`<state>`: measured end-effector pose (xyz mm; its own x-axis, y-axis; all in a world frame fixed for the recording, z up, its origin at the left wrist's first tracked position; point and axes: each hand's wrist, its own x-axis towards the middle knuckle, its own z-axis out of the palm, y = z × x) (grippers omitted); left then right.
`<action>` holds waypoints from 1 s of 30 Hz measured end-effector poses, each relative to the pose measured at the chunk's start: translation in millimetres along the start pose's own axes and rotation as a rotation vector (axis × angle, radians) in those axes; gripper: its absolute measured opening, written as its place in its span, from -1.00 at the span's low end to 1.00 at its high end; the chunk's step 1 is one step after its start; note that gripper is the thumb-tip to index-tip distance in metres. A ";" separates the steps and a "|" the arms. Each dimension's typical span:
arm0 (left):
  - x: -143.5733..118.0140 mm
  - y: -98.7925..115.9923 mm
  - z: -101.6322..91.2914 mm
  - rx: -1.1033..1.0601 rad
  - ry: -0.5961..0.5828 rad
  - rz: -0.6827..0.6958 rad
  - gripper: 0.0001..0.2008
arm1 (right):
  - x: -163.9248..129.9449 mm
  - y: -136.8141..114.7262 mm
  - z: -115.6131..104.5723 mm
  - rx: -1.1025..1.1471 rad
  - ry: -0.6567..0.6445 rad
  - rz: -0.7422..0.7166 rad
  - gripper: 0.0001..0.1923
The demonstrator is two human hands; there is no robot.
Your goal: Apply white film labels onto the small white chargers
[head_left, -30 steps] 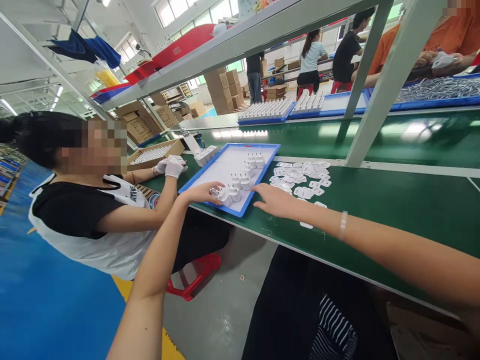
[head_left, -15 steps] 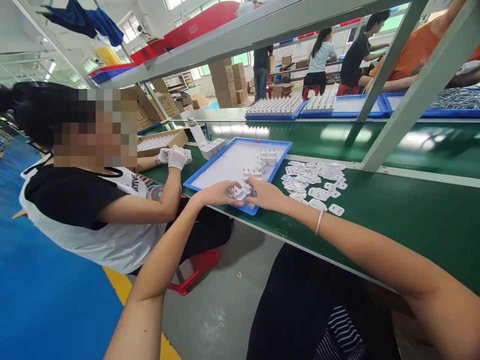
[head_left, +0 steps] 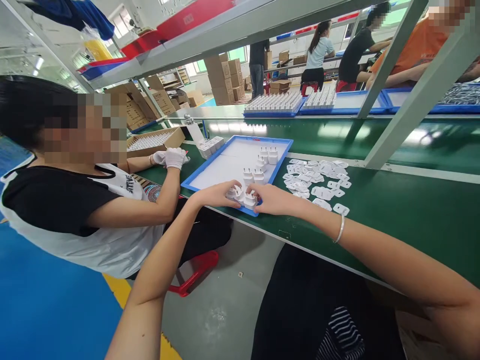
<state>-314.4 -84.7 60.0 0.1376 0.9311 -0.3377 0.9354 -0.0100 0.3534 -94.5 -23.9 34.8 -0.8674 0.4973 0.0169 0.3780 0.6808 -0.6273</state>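
Head view: both hands at blue tray's (head_left: 195,184) 6 o'clock corner.
Left hand (head_left: 213,192): fingers curled, grasping white plug housing (head_left: 234,192).
Right hand (head_left: 273,200): fingers pinching neighbouring housing (head_left: 250,199).
Done: few housings standing (head_left: 262,162) toward tray's 3 o'clock edge.
Left: most of tray bare; flat white plates (head_left: 318,177) loose on desk (head_left: 412,205) at 3 o'clock.
Co-worker: gloved hands (head_left: 174,157) at 9 o'clock.

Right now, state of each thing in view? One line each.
left hand: on the plugs at the tray's near corner
right hand: on the same plugs
white plugs: clustered between both hands
blue tray: flat on green belt, mostly bare
standing plugs: upright, prongs up
flat white pieces: loose pile, right of tray
co-worker's gloved hands: together, holding something white
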 end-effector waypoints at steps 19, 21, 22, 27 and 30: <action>71.5 -11.1 -27.6 -0.441 -0.137 -0.017 -0.53 | 22.3 39.1 -9.5 0.049 0.122 0.205 -0.63; 68.6 -13.8 -31.3 -0.420 -0.171 -0.029 -0.59 | 15.5 36.2 -12.0 0.063 0.089 0.185 -0.68; 67.8 -15.3 -33.1 -0.407 -0.183 -0.039 -0.61 | 15.3 36.5 -14.6 0.065 0.083 0.181 -0.70; 72.8 -14.7 -35.4 -0.320 -0.212 -0.042 -0.46 | 48.6 53.4 -33.1 -0.004 0.267 0.246 -0.64; 77.6 -7.9 -33.3 -0.275 -0.259 0.001 -0.34 | 77.0 64.3 -34.9 -0.057 0.359 0.258 -0.55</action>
<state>-322.0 -0.3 60.1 0.2492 0.8080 -0.5339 0.8177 0.1199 0.5630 -125.7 76.9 22.9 -0.5787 0.8033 0.1408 0.5937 0.5333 -0.6026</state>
